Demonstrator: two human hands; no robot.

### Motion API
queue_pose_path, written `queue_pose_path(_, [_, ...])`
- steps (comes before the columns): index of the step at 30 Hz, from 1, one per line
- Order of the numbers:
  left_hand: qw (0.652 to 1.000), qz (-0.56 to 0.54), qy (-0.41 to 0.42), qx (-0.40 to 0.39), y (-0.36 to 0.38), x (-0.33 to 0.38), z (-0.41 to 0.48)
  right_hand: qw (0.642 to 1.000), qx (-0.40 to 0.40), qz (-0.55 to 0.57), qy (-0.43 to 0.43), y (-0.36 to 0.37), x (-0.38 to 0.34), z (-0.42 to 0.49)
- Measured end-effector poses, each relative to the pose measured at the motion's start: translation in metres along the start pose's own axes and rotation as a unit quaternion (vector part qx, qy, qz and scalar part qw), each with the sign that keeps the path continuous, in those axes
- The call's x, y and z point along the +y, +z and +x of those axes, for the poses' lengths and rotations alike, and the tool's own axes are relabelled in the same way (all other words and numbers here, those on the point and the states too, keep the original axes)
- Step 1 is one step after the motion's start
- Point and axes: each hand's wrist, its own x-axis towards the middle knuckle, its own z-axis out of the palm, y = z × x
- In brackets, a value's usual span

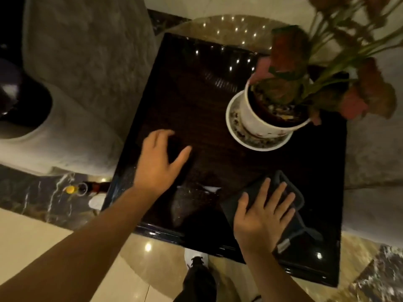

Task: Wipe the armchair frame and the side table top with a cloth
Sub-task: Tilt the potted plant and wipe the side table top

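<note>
A glossy dark side table fills the middle of the head view. My right hand lies flat, fingers spread, on a folded dark grey cloth near the table's front right edge. My left hand hovers over or rests on the table's front left part, fingers apart, holding nothing. A grey upholstered armchair stands to the left of the table, its arm close to the table's edge.
A white pot with a pink-leaved plant stands in a white saucer on the table's back right part. A second grey seat is at the right. A bottle with a yellow cap lies on the floor at the left. My shoe is below the table's front edge.
</note>
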Motion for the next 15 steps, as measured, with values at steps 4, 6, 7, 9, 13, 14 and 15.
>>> queue_pose_path(4, [0.980,0.177,0.013,-0.095,-0.020,-0.081,-0.090,0.993,0.009,-0.022,-0.119,0.005,-0.076,0.019])
queue_pose_path(6, [0.960,0.247,0.014,-0.128,-0.011,-0.092,-0.108,0.980,0.022,-0.015,-0.196,0.015,-0.124,0.020])
queue_pose_path(7, [0.955,0.265,0.017,-0.128,-0.008,-0.090,-0.106,0.973,0.030,-0.016,-0.229,0.019,-0.142,0.019])
queue_pose_path(9, [0.952,0.280,0.018,-0.125,-0.006,-0.091,-0.103,0.951,0.029,-0.038,-0.307,0.028,-0.164,0.010])
queue_pose_path(13, [0.952,0.275,0.008,-0.135,-0.007,-0.092,-0.109,0.856,0.003,-0.107,-0.505,0.032,-0.101,0.005])
queue_pose_path(14, [0.953,0.272,0.007,-0.136,-0.007,-0.090,-0.109,0.837,-0.002,-0.132,-0.532,0.028,-0.068,0.008])
queue_pose_path(15, [0.953,0.269,0.004,-0.139,-0.008,-0.088,-0.109,0.826,-0.006,-0.156,-0.542,0.023,-0.035,0.014])
